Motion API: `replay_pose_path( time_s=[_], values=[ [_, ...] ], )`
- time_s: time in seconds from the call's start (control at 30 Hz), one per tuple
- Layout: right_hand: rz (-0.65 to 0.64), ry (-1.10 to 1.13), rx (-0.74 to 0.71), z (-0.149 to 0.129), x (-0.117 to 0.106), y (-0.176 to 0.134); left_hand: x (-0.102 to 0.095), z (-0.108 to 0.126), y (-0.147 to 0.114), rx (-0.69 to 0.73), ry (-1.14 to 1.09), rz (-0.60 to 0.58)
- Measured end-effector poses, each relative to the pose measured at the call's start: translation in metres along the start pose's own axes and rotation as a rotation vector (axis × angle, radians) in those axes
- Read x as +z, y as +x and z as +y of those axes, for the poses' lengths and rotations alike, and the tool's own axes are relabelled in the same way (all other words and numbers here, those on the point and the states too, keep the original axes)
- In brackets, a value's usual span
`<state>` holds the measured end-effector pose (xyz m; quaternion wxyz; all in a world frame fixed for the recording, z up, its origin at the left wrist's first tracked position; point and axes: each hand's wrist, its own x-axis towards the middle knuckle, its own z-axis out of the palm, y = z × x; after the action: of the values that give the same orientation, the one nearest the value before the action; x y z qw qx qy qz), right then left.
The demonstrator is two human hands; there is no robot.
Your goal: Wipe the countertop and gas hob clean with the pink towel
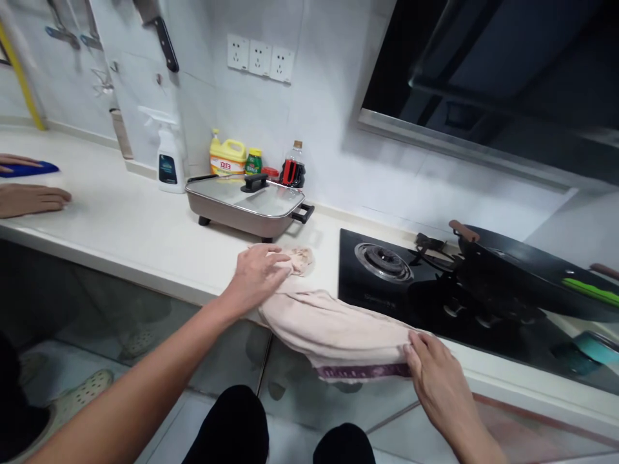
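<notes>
A pale pinkish towel (333,322) with a purple band stretches between my two hands, its lower part hanging past the counter's front edge. My left hand (258,274), fingers curled, grips its left end on the counter. At the right end, my right hand (432,361) pinches the cloth near the front of the stove. Just beyond my left fingertips lies a crumpled whitish-brown bit (302,261); what it is I cannot tell. Behind that hand stands a brown electric pan (232,219) with a glass lid.
On the right is a black cooktop (370,283) with a large wok (527,270) on it. A spray bottle (168,161), yellow detergent jug (227,158) and sauce bottle (293,166) stand along the wall. Another person's hands (33,198) rest at far left, one on a blue cloth (36,169).
</notes>
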<state>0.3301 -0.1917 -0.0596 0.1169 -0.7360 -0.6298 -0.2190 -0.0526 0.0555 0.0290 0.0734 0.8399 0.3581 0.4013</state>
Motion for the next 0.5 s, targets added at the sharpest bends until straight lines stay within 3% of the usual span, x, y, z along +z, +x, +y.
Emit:
replay_pose_path(
  time_s=[0.1, 0.23, 0.37, 0.5],
  values=[
    [0.017, -0.002, 0.012, 0.021, 0.008, 0.0, 0.0, -0.018, 0.005, 0.016, 0.064, -0.114],
    [0.132, 0.031, -0.002, 0.022, 0.017, 0.005, 0.011, -0.024, 0.003, 0.086, 0.018, -0.298],
    [0.152, 0.189, -0.045, 0.009, 0.018, 0.011, 0.011, -0.017, -0.001, 0.058, -0.017, -0.331],
    [0.087, 0.325, 0.116, 0.005, 0.004, 0.017, 0.003, -0.016, -0.002, 0.011, -0.099, -0.351]
  ],
)
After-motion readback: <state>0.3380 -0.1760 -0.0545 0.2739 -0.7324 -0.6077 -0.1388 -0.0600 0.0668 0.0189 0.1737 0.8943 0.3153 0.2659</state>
